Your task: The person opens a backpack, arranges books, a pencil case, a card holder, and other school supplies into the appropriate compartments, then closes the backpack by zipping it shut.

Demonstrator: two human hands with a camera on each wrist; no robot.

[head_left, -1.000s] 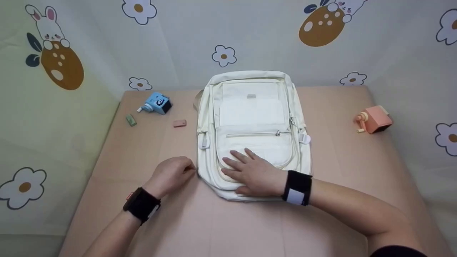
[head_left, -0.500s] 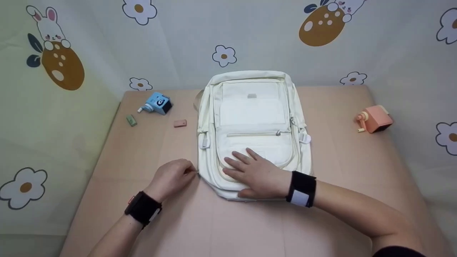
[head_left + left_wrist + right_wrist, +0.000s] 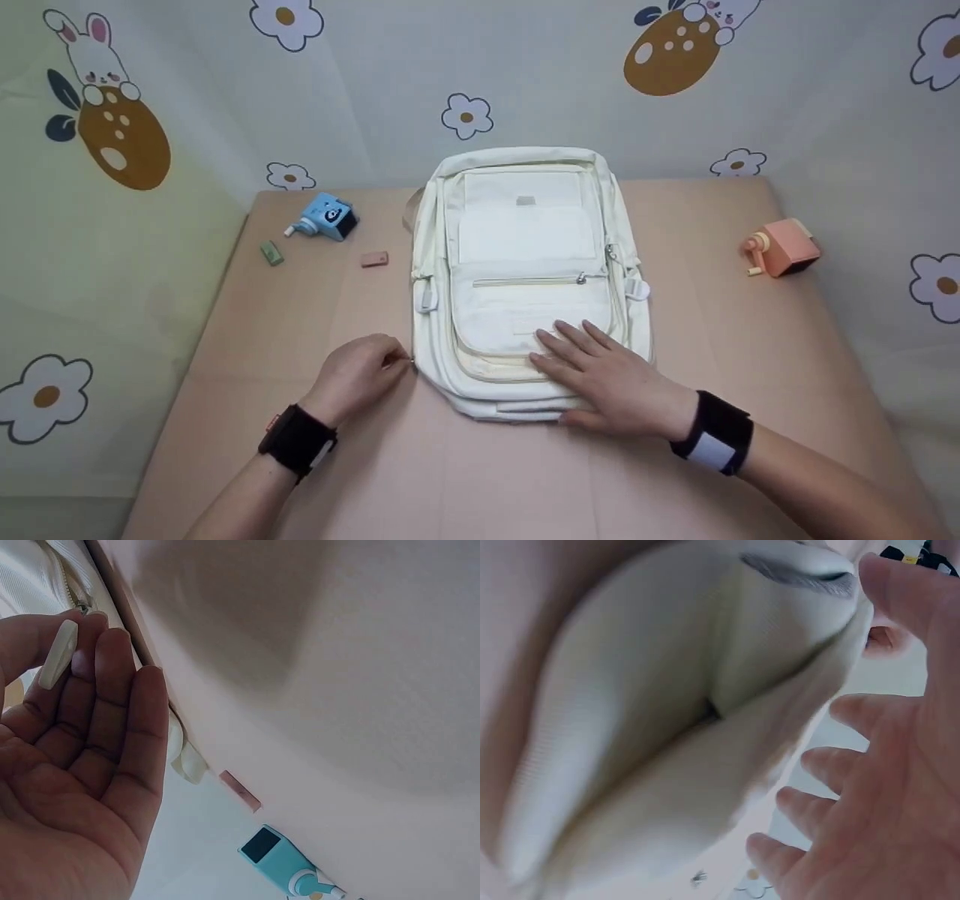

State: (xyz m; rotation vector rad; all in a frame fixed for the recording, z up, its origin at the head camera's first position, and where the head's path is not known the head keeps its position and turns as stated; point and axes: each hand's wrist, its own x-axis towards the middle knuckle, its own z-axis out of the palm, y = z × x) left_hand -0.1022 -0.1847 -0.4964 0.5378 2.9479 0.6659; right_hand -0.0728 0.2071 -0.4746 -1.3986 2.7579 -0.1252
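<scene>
A cream-white backpack (image 3: 532,232) lies flat on the table with its front pockets up. At its lower left side my left hand (image 3: 360,375) pinches a zipper pull between thumb and fingers. Up close in the left wrist view, the pull's white tab (image 3: 60,656) sticks out from the pinch beside a zipper track. My right hand (image 3: 619,386) lies spread over the bag's lower right part, fingers straight. In the right wrist view its fingers (image 3: 855,765) extend beside the bag's pale fabric folds.
Left of the bag are a blue crank pencil sharpener (image 3: 326,217), a green eraser (image 3: 271,253) and a pink eraser (image 3: 375,259). An orange crank sharpener (image 3: 784,247) stands near the right table edge. A patterned curtain (image 3: 375,75) surrounds the table (image 3: 510,480).
My right hand has slid right across the lower front of the backpack, uncovering more of the pocket. The left hand keeps its pinch at the lower left side, almost unmoved.
</scene>
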